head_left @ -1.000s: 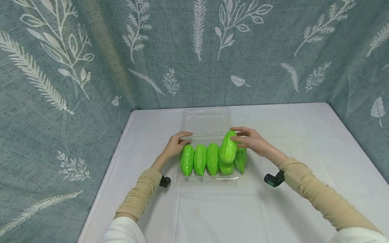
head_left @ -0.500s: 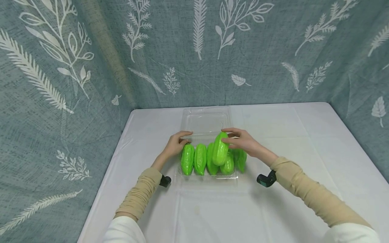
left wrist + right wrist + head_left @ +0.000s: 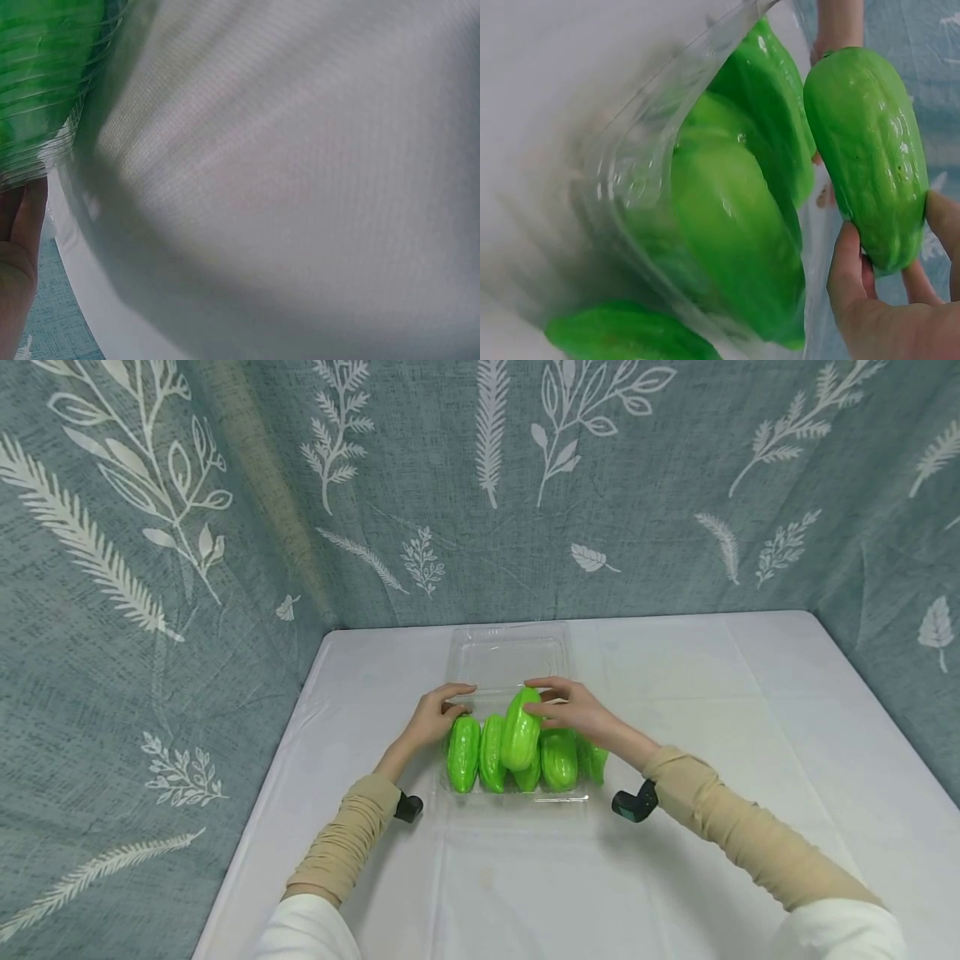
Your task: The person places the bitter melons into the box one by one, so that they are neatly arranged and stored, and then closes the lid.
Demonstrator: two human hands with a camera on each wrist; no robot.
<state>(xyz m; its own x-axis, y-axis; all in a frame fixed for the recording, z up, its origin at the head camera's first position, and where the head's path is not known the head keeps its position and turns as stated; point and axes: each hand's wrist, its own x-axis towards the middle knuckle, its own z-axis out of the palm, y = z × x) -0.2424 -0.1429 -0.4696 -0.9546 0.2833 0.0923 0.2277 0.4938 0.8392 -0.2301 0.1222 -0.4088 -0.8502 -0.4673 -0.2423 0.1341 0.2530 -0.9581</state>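
Observation:
A glossy, ridged green gourd [image 3: 519, 731] is held by one end between the thumb and fingers of my right hand [image 3: 581, 706], raised over the other gourds. Below it, several similar gourds [image 3: 462, 756] stand side by side in a clear plastic clamshell container [image 3: 555, 799]; the held one partly covers one of them. In the right wrist view the held gourd [image 3: 870, 157] is apart from the container. My left hand [image 3: 431, 717] grips the container's rear left corner; its fingers [image 3: 26, 217] touch the edge in the left wrist view.
The container's clear lid [image 3: 510, 656] lies folded back behind it. Another green gourd [image 3: 595, 762] lies on the white tablecloth [image 3: 712, 710] just outside the container's right side. A patterned curtain [image 3: 450, 485] stands behind and beside the table.
My right hand has moved left with the gourd, from above the right end of the row to above its middle. My left hand has stayed at the container's corner.

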